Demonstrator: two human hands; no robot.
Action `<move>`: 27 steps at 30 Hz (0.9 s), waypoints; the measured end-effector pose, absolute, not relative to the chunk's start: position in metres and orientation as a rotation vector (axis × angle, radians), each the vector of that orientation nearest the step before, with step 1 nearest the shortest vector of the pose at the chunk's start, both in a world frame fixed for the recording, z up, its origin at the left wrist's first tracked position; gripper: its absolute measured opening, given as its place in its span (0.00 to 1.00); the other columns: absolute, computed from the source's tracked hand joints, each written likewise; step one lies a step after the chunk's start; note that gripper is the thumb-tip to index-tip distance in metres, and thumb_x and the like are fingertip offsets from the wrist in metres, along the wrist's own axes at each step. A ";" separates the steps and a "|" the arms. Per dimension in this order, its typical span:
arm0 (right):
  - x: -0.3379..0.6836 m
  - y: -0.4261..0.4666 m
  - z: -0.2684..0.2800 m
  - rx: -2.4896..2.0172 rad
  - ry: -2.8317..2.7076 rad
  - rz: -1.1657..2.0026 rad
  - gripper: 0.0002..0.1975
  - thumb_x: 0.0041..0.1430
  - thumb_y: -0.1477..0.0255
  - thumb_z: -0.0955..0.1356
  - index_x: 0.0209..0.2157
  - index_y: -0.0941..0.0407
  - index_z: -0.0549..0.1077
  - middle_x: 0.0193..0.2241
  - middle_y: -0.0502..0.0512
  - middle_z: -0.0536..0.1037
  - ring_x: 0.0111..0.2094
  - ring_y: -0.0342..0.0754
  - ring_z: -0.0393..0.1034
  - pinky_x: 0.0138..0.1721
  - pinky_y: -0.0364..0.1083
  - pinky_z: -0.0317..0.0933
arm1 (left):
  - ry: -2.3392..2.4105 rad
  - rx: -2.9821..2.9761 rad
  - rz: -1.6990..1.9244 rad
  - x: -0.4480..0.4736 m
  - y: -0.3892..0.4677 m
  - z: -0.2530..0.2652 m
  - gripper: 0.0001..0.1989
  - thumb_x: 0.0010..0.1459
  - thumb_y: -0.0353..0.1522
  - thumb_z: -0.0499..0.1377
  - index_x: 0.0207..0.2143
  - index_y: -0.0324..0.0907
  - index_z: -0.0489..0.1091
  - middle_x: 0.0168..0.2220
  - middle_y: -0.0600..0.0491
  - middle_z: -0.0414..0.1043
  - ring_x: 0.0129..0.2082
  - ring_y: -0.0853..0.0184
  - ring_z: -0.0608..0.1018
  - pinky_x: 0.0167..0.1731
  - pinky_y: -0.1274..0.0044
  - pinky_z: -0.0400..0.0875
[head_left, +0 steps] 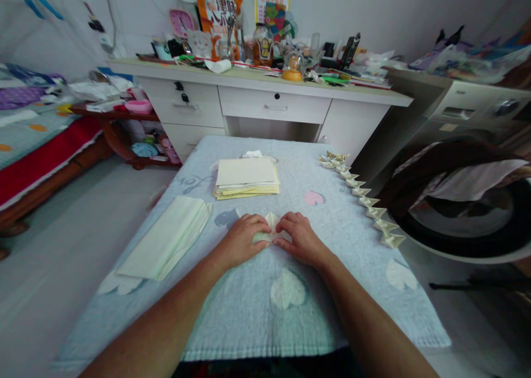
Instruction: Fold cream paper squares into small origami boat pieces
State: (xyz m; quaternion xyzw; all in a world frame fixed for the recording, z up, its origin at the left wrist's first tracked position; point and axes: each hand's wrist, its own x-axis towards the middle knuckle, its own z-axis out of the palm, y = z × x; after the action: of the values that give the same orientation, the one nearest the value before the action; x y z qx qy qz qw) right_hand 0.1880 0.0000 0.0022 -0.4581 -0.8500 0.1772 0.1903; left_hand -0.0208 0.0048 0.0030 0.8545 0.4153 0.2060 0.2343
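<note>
Between my two hands lies a small folded piece of pale paper [271,221], its pointed top showing above the fingers. My left hand [248,239] grips its left side, thumb and fingers closed on it. On the other side my right hand [299,237] pinches the paper the same way, and the thumbs nearly meet at the lower edge. Much of the paper is hidden by the fingers. Beyond the hands sits a stack of cream and yellow paper sheets [248,172]. Left of my left forearm are longer pale folded sheets [168,237].
Folded paper boats [370,201] stand in a row along the right side of the cloth-covered table [290,334]. Behind is a white desk [274,100] crowded with a jar [263,49], a pink clock [181,23] and bags. A washing machine [464,110] stands right, a bed [45,146] left.
</note>
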 end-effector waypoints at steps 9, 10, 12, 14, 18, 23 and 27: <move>0.186 0.000 0.003 -1.312 -2.407 0.436 0.09 0.62 0.65 0.66 0.36 0.56 0.74 0.37 0.55 0.70 0.39 0.48 0.60 0.41 0.47 0.51 | 1.144 2.422 0.540 -0.018 0.003 0.008 0.10 0.62 0.31 0.53 0.39 0.42 0.74 0.40 0.52 0.73 0.43 0.64 0.71 0.47 0.71 0.63; 0.187 -0.001 0.004 -1.307 -2.423 0.423 0.08 0.60 0.66 0.67 0.37 0.55 0.74 0.38 0.55 0.70 0.40 0.48 0.60 0.41 0.47 0.51 | 1.151 2.431 0.541 -0.017 0.003 0.007 0.10 0.63 0.31 0.52 0.39 0.42 0.74 0.40 0.52 0.73 0.43 0.64 0.71 0.47 0.71 0.63; 0.187 -0.002 0.007 -1.291 -2.457 0.400 0.08 0.56 0.69 0.70 0.38 0.55 0.74 0.39 0.55 0.71 0.41 0.50 0.60 0.43 0.48 0.51 | 1.158 2.445 0.553 -0.017 0.003 0.006 0.11 0.63 0.31 0.52 0.39 0.42 0.74 0.40 0.52 0.73 0.43 0.64 0.71 0.47 0.71 0.63; 0.187 -0.004 0.009 -1.285 -2.475 0.375 0.09 0.53 0.74 0.70 0.38 0.55 0.74 0.39 0.54 0.71 0.42 0.50 0.60 0.44 0.49 0.51 | 1.155 2.457 0.564 -0.017 0.003 0.004 0.11 0.64 0.30 0.51 0.40 0.42 0.73 0.41 0.52 0.74 0.42 0.64 0.71 0.47 0.71 0.63; 0.183 -0.004 0.008 -1.257 -2.484 0.329 0.10 0.54 0.79 0.68 0.38 0.55 0.74 0.39 0.55 0.72 0.43 0.50 0.60 0.44 0.48 0.51 | 1.145 2.477 0.553 -0.017 0.004 0.004 0.11 0.65 0.31 0.50 0.38 0.42 0.73 0.39 0.52 0.74 0.41 0.65 0.71 0.45 0.72 0.63; 0.180 -0.001 0.002 -1.230 -2.486 0.321 0.07 0.60 0.76 0.66 0.37 0.54 0.76 0.35 0.54 0.73 0.40 0.47 0.62 0.42 0.47 0.51 | 1.133 2.467 0.554 -0.017 0.002 0.008 0.06 0.61 0.34 0.56 0.36 0.42 0.71 0.39 0.53 0.73 0.42 0.64 0.71 0.45 0.71 0.64; 0.180 0.001 -0.001 -1.223 -2.447 0.334 0.07 0.61 0.75 0.66 0.36 0.54 0.77 0.35 0.53 0.74 0.39 0.46 0.63 0.40 0.45 0.52 | 1.136 2.463 0.554 -0.018 0.000 0.008 0.11 0.52 0.36 0.64 0.36 0.43 0.69 0.40 0.53 0.72 0.42 0.62 0.70 0.43 0.71 0.64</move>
State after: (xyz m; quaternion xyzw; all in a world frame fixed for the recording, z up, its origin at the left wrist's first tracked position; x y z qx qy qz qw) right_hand 0.1801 0.0015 -0.0011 -0.4355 -0.8714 0.1191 0.1919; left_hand -0.0185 -0.0004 0.0076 0.8742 0.4033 0.1965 0.1855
